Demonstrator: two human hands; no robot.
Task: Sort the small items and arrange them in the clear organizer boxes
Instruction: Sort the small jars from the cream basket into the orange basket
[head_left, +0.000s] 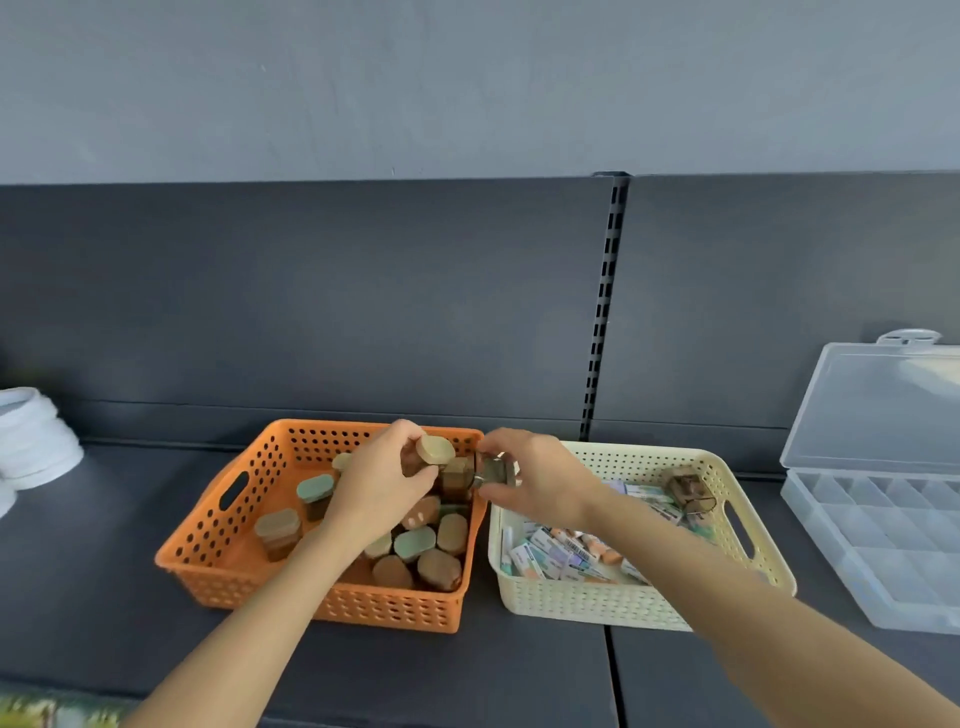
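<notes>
One view only — head-worn wide-angle camera, looking forward and down from above the person's forearms. Faces a dark shelf back panel (311, 291) with a slotted upright (605, 306), grey wall above filling the top quarter. Close range: both arms enter from the bottom edge, left hand (382, 486) and right hand (540, 480) meet near frame centre. Orange basket (208, 551) and cream basket (587, 603) sit centre-low — clear organizer box (857, 545) cut off by the right edge, white stacked object (36, 436) cut off at left. Edges bow from lens distortion; bottom-left corner blurred. No second view to share scene with.
</notes>
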